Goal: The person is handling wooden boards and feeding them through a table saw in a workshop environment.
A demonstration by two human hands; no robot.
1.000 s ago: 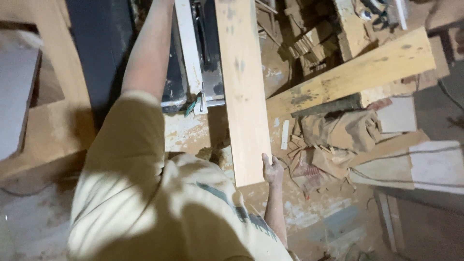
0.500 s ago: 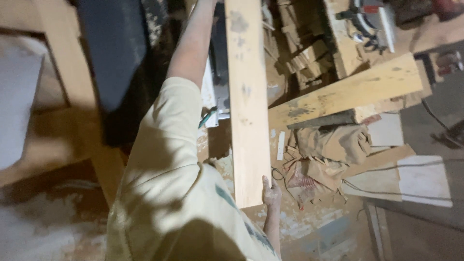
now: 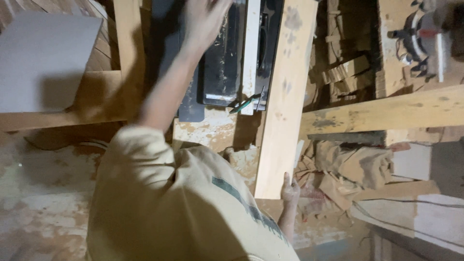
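Observation:
A long pale wooden plank [image 3: 285, 96] runs from my waist up across a dark table-saw machine [image 3: 220, 72]. My right hand [image 3: 290, 189] grips the plank's near end from the right edge. My left arm stretches forward, and my left hand [image 3: 205, 19], blurred, hovers with fingers spread over the machine's black top, left of its white fence rail [image 3: 251, 48]. Nothing is in that hand. My yellow shirt fills the lower middle of the view.
A green-handled tool [image 3: 246, 103] lies at the machine's near edge. A thick beam [image 3: 386, 113] crosses on the right, with wood offcuts [image 3: 345, 72] and a circular saw [image 3: 425, 38] beyond it. Crumpled brown sacking [image 3: 357, 164] lies below. A grey panel [image 3: 43, 58] leans on the left.
My left hand has come into view over the machine top. My right hand stays on the plank's near end, and the view has drifted right.

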